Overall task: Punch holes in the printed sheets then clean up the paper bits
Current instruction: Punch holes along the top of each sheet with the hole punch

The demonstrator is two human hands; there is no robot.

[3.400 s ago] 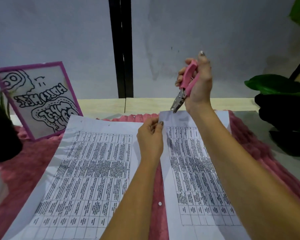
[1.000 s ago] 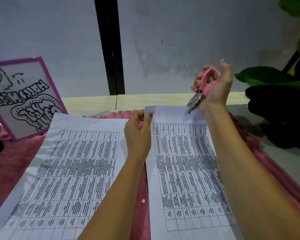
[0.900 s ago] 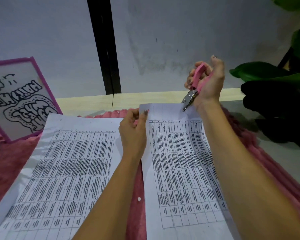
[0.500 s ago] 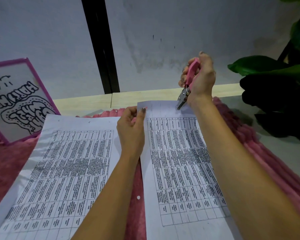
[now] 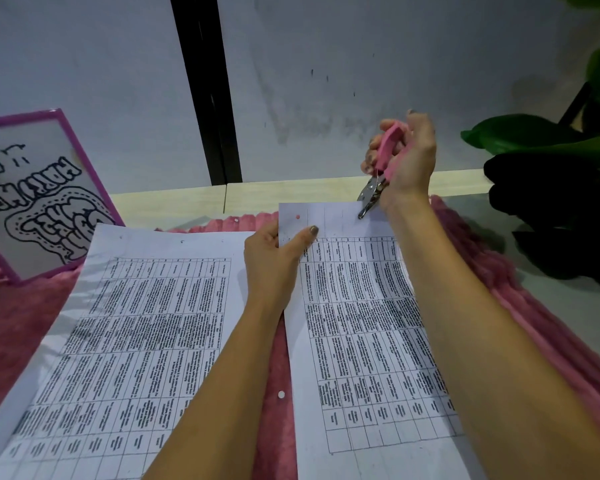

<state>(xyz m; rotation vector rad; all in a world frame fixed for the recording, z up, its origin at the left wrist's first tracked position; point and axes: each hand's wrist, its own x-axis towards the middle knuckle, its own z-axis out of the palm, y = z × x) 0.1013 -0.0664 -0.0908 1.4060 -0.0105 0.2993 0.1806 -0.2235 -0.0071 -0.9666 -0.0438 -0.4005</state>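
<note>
Printed sheets lie side by side on a pink mat; left hand pinches the top-left corner of the right sheet, right hand grips a pink hole punch, tip at that sheet's top edge

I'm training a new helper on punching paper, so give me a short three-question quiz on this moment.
1. True or false: the left hand pinches the right sheet at its far left corner.
2. What does the right hand hold? A) scissors B) hole punch C) pen
3. Fill in: a round paper bit lies beside the right sheet's left edge, on the pink ___.
Key: 1 true; 2 B; 3 mat.
</note>
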